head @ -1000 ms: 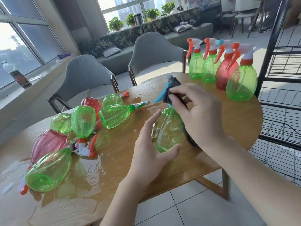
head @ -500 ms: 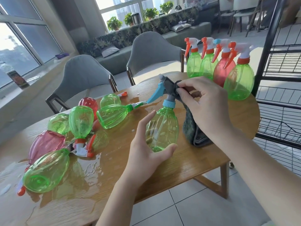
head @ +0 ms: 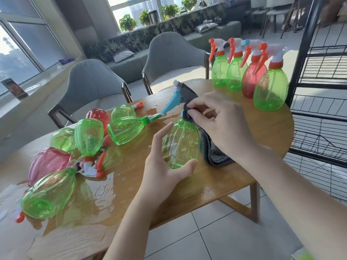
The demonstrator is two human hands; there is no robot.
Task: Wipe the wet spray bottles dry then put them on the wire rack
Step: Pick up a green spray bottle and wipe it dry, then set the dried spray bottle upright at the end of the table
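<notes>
Wooden counter, round-edged, pooled with water; tiled floor, two grey chairs and windows beyond it. Wire rack, black, just right of the counter. Held spray bottle: clear green, blue trigger, upright at the counter's middle; left hand curled around its body, right hand pinching a grey cloth over its nozzle. Standing bottles, counter's far right edge: four, three green, one red. Lying wet bottles, counter's left: roughly eight, green and red, heaped, exact count unclear.
</notes>
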